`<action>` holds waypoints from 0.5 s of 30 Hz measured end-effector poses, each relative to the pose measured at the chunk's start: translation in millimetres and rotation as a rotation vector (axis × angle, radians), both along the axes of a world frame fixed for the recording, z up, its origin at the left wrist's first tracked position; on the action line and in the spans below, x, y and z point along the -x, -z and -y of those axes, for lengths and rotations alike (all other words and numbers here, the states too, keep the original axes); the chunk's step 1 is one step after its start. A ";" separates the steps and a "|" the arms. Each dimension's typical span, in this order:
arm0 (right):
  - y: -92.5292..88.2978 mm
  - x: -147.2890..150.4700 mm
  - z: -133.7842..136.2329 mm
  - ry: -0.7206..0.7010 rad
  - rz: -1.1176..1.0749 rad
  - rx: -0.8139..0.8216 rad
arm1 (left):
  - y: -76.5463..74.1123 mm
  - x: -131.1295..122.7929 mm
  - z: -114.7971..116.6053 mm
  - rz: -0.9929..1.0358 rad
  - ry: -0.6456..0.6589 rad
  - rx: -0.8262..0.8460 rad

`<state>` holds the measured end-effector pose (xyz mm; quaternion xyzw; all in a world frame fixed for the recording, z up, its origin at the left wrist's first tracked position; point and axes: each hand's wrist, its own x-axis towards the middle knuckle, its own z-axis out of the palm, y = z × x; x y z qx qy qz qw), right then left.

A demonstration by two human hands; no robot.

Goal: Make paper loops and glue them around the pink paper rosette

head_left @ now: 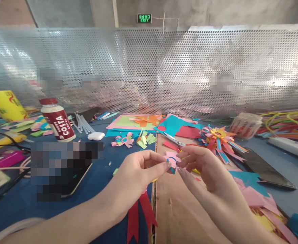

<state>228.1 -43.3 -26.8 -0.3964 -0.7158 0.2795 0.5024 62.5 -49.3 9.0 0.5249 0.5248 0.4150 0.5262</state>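
Observation:
In front of me, over the brown board, a small blue paper ring is held up, with pale pink paper showing at it. My left hand pinches its left side between thumb and fingertips. From the right, my right hand closes its thumb and curled fingertips around the ring's right edge; the exact contact is partly hidden. Below my left wrist hang red ribbon tails, their upper part covered by the hand. Behind the fingers lie scissors and a red paper piece.
Paper sheets, green strips, a pink paper flower and a many-coloured rosette lie beyond my hands. At left stand a Costa bottle and a dark, partly blurred device. A black phone lies at right.

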 end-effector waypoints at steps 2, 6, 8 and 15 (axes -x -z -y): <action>-0.3 0.1 -0.9 -0.002 -0.006 0.016 | 0.6 0.1 0.3 0.003 0.000 -0.002; -0.6 -0.1 -1.4 -0.007 0.026 -0.016 | 0.3 0.4 -0.3 0.031 0.007 0.003; -0.8 -0.3 -1.1 -0.005 0.054 -0.062 | -0.8 0.5 -1.0 0.040 0.013 0.020; 0.0 0.1 1.1 -0.006 0.082 -0.129 | -5.9 -0.2 -0.5 0.029 0.001 0.068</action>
